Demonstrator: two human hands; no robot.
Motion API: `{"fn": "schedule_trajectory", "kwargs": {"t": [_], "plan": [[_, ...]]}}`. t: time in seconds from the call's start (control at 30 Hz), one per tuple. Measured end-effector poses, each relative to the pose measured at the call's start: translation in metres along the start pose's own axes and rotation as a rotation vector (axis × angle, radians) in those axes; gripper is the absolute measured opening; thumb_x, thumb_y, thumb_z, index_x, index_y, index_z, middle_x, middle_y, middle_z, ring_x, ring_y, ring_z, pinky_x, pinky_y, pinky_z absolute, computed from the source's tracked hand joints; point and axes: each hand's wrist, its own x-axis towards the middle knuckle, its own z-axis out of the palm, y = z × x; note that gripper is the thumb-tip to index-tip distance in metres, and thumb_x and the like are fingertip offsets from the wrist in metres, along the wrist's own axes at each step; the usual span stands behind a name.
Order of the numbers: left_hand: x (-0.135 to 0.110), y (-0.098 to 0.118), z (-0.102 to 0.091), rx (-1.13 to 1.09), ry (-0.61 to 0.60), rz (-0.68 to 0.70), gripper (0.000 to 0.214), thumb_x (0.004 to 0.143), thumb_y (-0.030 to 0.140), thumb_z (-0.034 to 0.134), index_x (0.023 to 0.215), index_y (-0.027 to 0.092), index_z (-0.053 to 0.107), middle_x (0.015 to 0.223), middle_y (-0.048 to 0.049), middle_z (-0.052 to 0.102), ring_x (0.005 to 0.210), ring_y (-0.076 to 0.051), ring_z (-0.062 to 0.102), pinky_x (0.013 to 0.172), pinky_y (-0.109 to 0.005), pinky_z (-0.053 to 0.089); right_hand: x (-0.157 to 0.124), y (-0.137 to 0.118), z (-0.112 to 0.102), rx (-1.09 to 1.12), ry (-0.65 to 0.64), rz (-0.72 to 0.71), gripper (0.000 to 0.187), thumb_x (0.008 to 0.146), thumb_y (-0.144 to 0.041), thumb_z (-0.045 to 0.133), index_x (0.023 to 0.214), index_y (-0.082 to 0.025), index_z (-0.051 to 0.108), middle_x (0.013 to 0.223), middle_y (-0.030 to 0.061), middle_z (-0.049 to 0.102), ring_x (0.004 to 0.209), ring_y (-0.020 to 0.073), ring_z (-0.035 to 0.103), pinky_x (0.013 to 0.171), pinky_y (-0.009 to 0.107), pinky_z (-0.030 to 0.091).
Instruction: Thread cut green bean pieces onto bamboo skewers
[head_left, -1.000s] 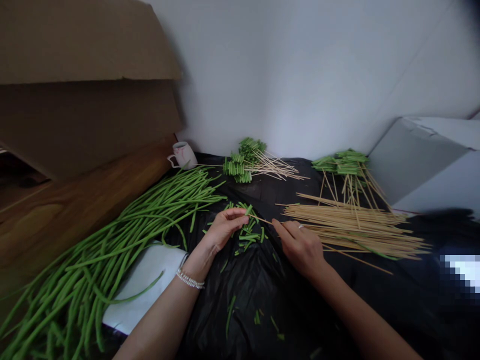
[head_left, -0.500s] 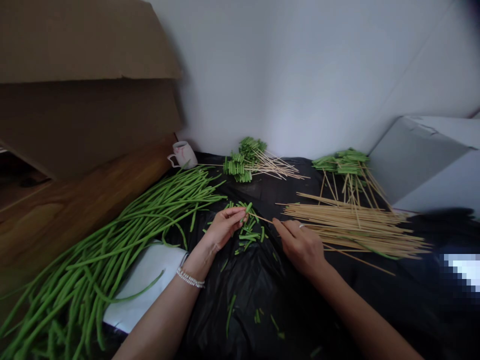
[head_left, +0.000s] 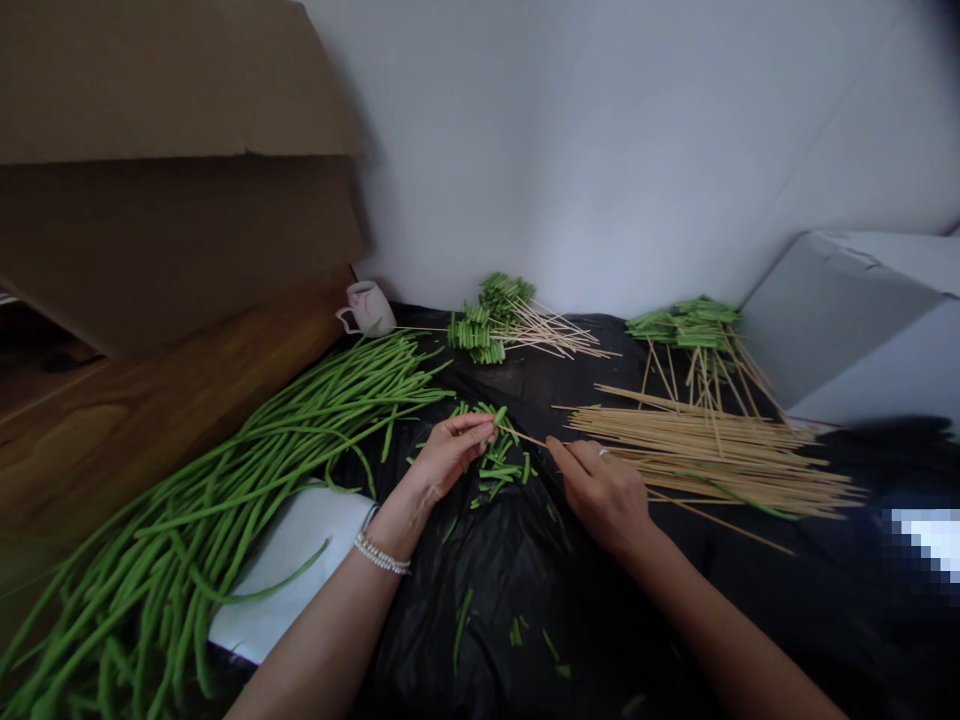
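Note:
Between thumb and fingers, my left hand (head_left: 456, 452) pinches a short piece of green bean (head_left: 500, 414) at the tip of a bamboo skewer (head_left: 529, 437). My right hand (head_left: 604, 492) is closed round that skewer further along its length. Under and beside my left fingertips lies a small heap of cut bean pieces (head_left: 501, 468). Just beyond my right hand is a wide pile of bare skewers (head_left: 720, 450). Long whole green beans (head_left: 247, 470) spread in a large heap left of my left arm.
Skewers loaded with bean pieces (head_left: 480, 330) lie at the back middle, and another loaded bunch (head_left: 697, 322) at the back right. A mug (head_left: 369, 308) stands by the wall. Cardboard (head_left: 172, 90) rises on the left, a white box (head_left: 847, 320) on the right. Black plastic (head_left: 420, 640) covers the surface.
Almost nothing differs. Both hands keep the same hold on the bean piece and skewer; the bean piece at the tip has shifted very slightly.

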Motion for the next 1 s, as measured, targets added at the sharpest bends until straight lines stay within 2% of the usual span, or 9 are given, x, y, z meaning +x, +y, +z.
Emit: {"fn": "schedule_trajectory", "kwargs": {"t": [0.37,0.53,0.67,0.9,1.0], "plan": [[-0.001,-0.002,0.003,-0.051,0.038,-0.026,0.031,0.053,0.019,0.088,0.080,0.012,0.076,0.072,-0.0045,0.071,0.068,-0.010,0.062,0.070,-0.023,0.048,-0.001,-0.005,-0.001,0.002,-0.003,-0.006,0.031,0.088,-0.009,0.046,0.114,-0.013,0.062,0.080,0.0031,0.063,0.069,0.0123,0.051,0.063,0.027,0.034],[0.000,-0.003,0.002,-0.044,0.031,-0.036,0.030,0.055,0.018,0.087,0.081,0.011,0.075,0.073,-0.0046,0.071,0.069,-0.009,0.062,0.070,-0.022,0.048,-0.001,-0.007,0.000,0.035,-0.016,0.011,0.030,0.088,-0.010,0.047,0.113,-0.012,0.062,0.079,0.0028,0.063,0.065,0.0124,0.051,0.058,0.028,0.034],[-0.001,-0.005,0.002,-0.065,0.007,-0.048,0.029,0.057,0.018,0.087,0.083,0.012,0.075,0.076,-0.0045,0.071,0.070,-0.010,0.062,0.071,-0.023,0.049,-0.001,-0.009,0.001,0.070,-0.002,0.019,0.029,0.088,-0.010,0.045,0.111,-0.011,0.062,0.077,0.0031,0.062,0.067,0.0123,0.053,0.060,0.027,0.036],[-0.002,-0.005,0.003,-0.094,-0.032,-0.101,0.027,0.060,0.019,0.085,0.082,0.012,0.072,0.074,-0.0021,0.066,0.066,-0.008,0.061,0.062,-0.018,0.049,-0.001,-0.010,0.004,0.065,-0.003,0.032,0.029,0.089,-0.010,0.045,0.112,-0.013,0.062,0.077,0.0021,0.062,0.066,0.0117,0.052,0.060,0.027,0.034],[-0.001,-0.004,0.005,-0.095,-0.012,-0.075,0.026,0.061,0.021,0.085,0.081,0.012,0.070,0.069,-0.0009,0.064,0.062,-0.006,0.058,0.059,-0.016,0.048,-0.001,-0.007,0.006,0.045,-0.012,0.026,0.030,0.089,-0.009,0.046,0.114,-0.012,0.061,0.079,0.0030,0.063,0.068,0.0122,0.052,0.062,0.027,0.035]]}}
